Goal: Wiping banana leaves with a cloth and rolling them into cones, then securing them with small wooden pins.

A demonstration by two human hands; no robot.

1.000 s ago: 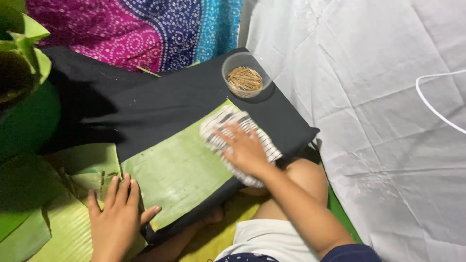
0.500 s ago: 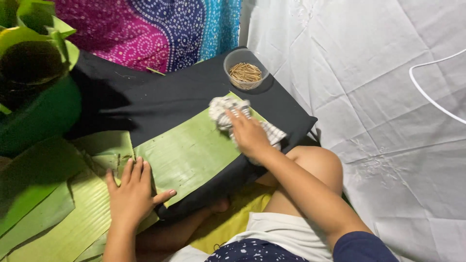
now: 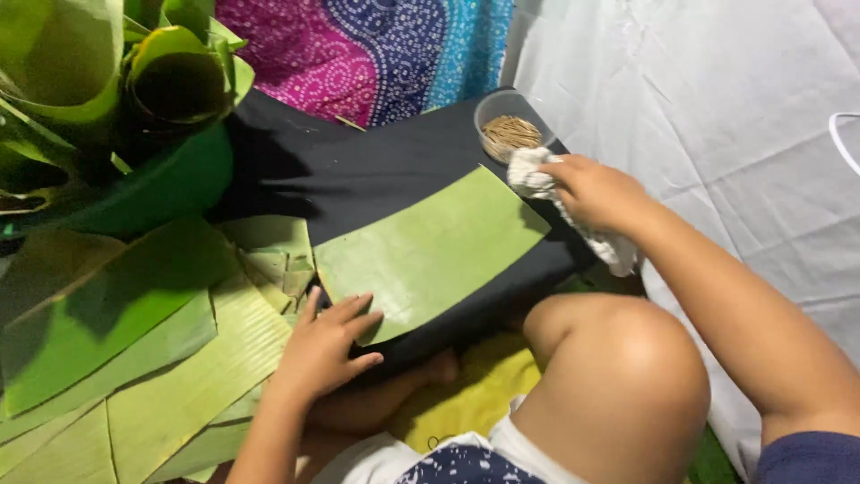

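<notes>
White sheet [image 3: 717, 99] fills right of frame. Black board [image 3: 376, 170] at centre. Green tub [image 3: 161, 179] with rolled leaves, upper left. Banana leaf piece [image 3: 430, 246] flat on board, centre. Left hand [image 3: 327, 345] lower centre, fingers spread flat, pinning leaf corner. Right hand [image 3: 596, 193] upper right, fingers clenched around white cloth [image 3: 546, 184] at leaf's far edge. Small bowl of sticks [image 3: 509, 133] just above cloth.

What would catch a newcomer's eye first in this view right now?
Most likely the bright green banana leaf piece spread flat on the black board at centre, with the left hand pressing its near corner. At its far right corner the right hand grips a crumpled white cloth, beside a small clear bowl of thin sticks. Rolled leaves fill a green tub at upper left.
</notes>
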